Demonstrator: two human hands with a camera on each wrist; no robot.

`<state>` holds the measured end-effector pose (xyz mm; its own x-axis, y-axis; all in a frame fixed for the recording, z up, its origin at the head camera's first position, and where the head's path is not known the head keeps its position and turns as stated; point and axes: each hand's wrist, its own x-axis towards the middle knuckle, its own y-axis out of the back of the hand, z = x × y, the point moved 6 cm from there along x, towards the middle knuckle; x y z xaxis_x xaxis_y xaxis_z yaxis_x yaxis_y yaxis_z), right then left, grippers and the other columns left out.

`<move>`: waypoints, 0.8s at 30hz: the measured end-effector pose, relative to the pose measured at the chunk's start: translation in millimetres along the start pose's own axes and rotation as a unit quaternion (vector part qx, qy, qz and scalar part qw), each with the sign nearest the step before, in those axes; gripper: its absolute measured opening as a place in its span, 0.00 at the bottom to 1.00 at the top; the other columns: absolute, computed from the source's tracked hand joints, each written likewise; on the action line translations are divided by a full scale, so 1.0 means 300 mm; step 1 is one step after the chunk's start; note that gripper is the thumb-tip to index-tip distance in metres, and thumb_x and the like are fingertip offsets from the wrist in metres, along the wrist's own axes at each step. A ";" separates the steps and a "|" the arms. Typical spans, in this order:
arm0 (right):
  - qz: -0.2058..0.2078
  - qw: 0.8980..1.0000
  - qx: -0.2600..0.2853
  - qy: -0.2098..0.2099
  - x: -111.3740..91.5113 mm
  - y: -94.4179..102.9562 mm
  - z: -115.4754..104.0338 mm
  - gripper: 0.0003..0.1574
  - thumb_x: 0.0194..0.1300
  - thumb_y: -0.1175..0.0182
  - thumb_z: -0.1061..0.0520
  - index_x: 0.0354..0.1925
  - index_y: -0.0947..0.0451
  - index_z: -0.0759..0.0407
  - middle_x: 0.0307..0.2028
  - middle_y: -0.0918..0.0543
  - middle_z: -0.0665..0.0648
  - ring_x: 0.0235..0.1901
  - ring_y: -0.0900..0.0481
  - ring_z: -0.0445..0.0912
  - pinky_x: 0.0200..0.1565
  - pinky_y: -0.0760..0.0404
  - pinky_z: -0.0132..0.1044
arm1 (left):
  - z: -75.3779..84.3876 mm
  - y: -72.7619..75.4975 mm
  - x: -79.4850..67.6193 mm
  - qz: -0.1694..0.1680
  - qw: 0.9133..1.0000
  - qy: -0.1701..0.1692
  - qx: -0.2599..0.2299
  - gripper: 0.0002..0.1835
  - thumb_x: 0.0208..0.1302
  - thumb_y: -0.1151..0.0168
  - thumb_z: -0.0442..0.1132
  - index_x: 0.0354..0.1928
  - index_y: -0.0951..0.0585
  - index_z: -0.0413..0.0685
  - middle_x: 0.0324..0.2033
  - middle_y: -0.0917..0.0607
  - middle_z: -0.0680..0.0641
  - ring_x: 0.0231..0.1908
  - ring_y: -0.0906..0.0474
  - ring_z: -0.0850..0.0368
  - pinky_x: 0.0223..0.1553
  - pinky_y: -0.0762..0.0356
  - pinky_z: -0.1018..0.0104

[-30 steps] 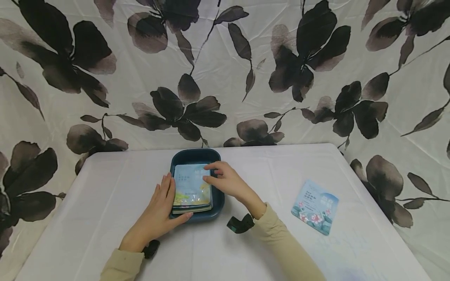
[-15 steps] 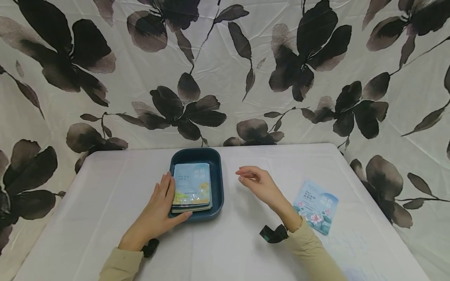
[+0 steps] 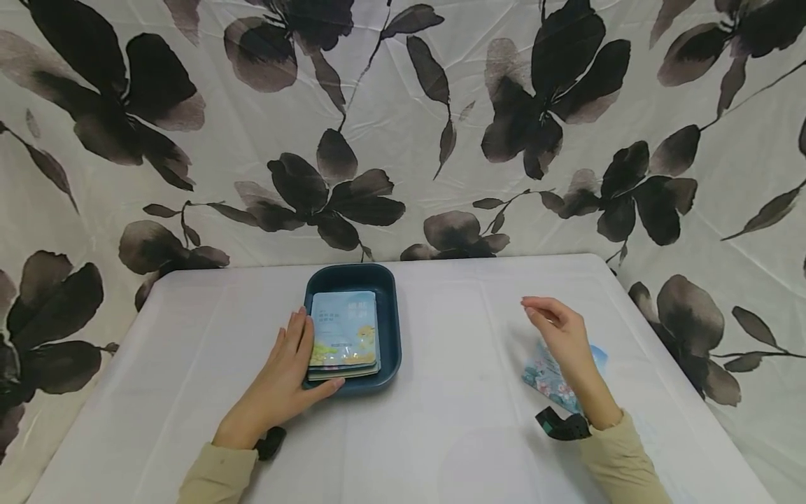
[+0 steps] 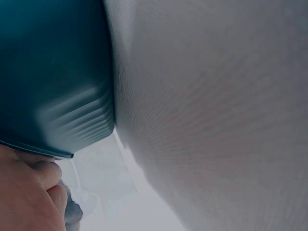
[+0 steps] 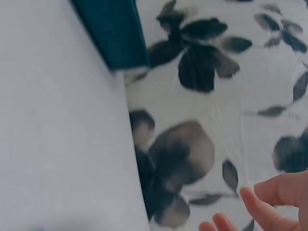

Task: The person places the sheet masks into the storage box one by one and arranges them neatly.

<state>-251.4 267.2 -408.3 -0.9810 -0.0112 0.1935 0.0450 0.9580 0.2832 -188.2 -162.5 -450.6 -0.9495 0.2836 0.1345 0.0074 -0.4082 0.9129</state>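
A dark teal tray (image 3: 390, 343) holds a stack of light blue flat packets (image 3: 343, 329), the top one printed with yellow and green. My left hand (image 3: 282, 381) lies along the tray's left rim with long straight fingers, its thumb at the front rim. In the left wrist view the tray's outer wall (image 4: 53, 72) fills the upper left. Out to the right, my right hand (image 3: 562, 339) hovers over a loose blue packet with pink flowers (image 3: 543, 372) and partly hides it. Nothing is between its loosely bent fingers, as the right wrist view of the hand (image 5: 272, 202) also shows.
White cloth covers the table (image 3: 453, 392), whose far edge runs just behind the tray. A floral curtain (image 3: 441, 91) hangs behind and at both sides. Each wrist carries a small black camera (image 3: 562, 424).
My right hand has left the stack in the tray and travelled right to above the loose packet. My left hand and the tray have stayed in place.
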 end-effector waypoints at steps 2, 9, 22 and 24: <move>0.016 1.000 -0.012 -0.001 -0.009 0.052 0.025 0.20 0.75 0.44 0.55 0.56 0.22 0.69 0.55 0.20 0.60 0.48 0.22 0.34 0.49 0.24 0.21 | 0.001 0.001 0.000 0.000 1.000 0.001 0.000 0.64 0.59 0.40 0.71 0.77 0.59 0.33 0.77 0.65 0.37 0.76 0.70 0.42 0.74 0.65 0.45; 0.054 0.998 -0.014 -0.027 -0.035 0.203 0.129 0.22 0.76 0.46 0.56 0.58 0.25 0.71 0.44 0.17 0.39 0.47 0.21 0.35 0.48 0.26 0.19 | 0.006 0.001 0.002 -0.002 1.000 0.002 -0.003 0.64 0.59 0.40 0.71 0.77 0.59 0.33 0.77 0.66 0.37 0.76 0.69 0.40 0.74 0.65 0.45; 0.050 0.972 -0.159 -0.166 -0.117 0.349 0.286 0.34 0.77 0.51 0.43 0.68 0.33 0.66 0.63 0.28 0.66 0.46 0.34 0.27 0.54 0.33 0.38 | 0.007 0.001 -0.001 0.004 1.000 -0.002 0.000 0.63 0.60 0.39 0.70 0.77 0.59 0.33 0.77 0.64 0.35 0.76 0.69 0.40 0.74 0.64 0.43; 0.032 0.971 -0.161 -0.174 -0.124 0.346 0.308 0.35 0.77 0.51 0.44 0.69 0.36 0.68 0.64 0.31 0.70 0.49 0.32 0.35 0.51 0.32 0.34 | 0.008 0.004 -0.001 0.003 1.000 -0.002 -0.001 0.63 0.60 0.39 0.70 0.77 0.59 0.33 0.77 0.64 0.35 0.76 0.69 0.40 0.74 0.64 0.43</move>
<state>-227.8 393.4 -472.8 -0.9762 0.1962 -0.0925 0.1093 0.8133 0.5715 -187.0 -161.0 -448.6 -0.9482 0.2842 0.1416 0.0128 -0.4112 0.9114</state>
